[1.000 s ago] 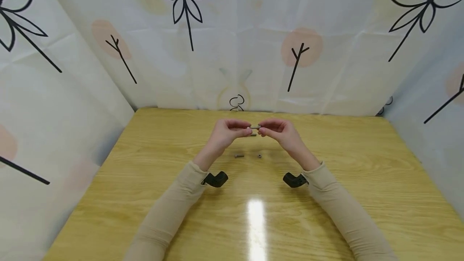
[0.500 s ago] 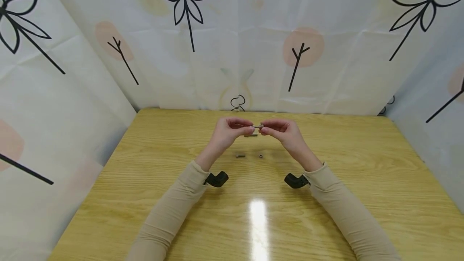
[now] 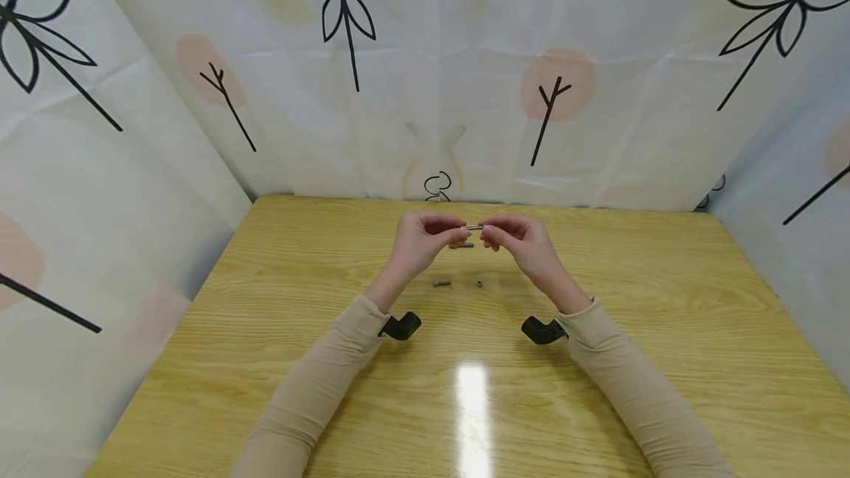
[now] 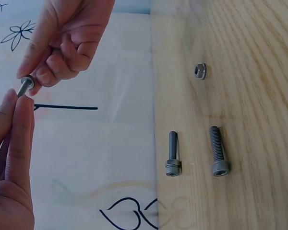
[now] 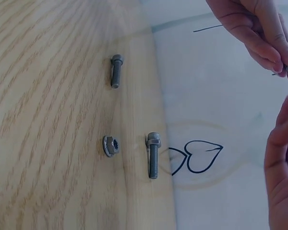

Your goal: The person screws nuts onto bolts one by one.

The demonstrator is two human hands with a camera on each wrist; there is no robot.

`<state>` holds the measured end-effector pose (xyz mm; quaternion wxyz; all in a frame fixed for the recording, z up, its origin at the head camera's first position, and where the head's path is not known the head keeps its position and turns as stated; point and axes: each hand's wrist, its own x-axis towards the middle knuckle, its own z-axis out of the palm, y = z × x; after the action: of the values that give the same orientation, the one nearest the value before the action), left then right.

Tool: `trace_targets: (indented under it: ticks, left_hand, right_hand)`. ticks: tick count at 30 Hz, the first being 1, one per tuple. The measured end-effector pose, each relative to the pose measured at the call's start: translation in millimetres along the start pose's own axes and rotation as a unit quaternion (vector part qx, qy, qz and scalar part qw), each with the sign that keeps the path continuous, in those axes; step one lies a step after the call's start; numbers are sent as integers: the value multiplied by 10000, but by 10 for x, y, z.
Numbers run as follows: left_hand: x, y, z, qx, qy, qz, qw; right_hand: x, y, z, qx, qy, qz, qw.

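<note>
Above the back of the table, my left hand (image 3: 420, 240) pinches a metal bolt (image 3: 474, 227) between thumb and fingers, hiding one end. Facing it, my right hand (image 3: 524, 240) has its thumb and fingertips on the bolt's other end. The left wrist view shows a flanged nut (image 4: 27, 81) around the shank there, between the right hand's fingertips. Under the hands lies a second bolt (image 5: 154, 158) with a nut up by its head. Nearer the front are a loose socket-head bolt (image 4: 218, 148) and a loose flanged nut (image 5: 110, 145).
The wood-grain table (image 3: 332, 404) runs back to a white cloth wall (image 3: 465, 94) printed with flowers; more cloth hangs at both sides. Black wrist-camera mounts (image 3: 402, 326) jut inward from the sleeves, low over the table.
Both hands have shifted slightly right and up in the head view, and the visible span of bolt between them looks shorter. Both keep their grip. The parts on the table stay put.
</note>
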<state>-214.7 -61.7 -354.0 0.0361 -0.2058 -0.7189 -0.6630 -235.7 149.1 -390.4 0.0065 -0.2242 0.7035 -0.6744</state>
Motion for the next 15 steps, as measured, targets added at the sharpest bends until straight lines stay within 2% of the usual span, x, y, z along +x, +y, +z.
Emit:
trace_targets:
  ticks: [2, 6, 8, 10, 13, 15]
  left_hand:
    - [-3, 7, 15, -39, -2, 133, 9999]
    - [-4, -18, 51, -165, 1, 283, 9995]
    - [21, -122, 64, -219, 39, 296, 9993]
    - [49, -215, 71, -287, 108, 219, 9993]
    - [90, -346, 74, -362, 273, 137, 9989]
    - [92, -342, 79, -391, 351, 100, 9986]
  right_hand:
    - [8, -14, 10, -333, 16, 44, 9994]
    - [5, -38, 46, -638, -30, 180, 9978]
    - [1, -47, 50, -648, -95, 247, 9975]
    - [-5, -48, 32, -487, -197, 281, 9982]
    - [-20, -54, -9, 82, -329, 270, 9991]
    - [-31, -61, -28, 389, -368, 217, 9983]
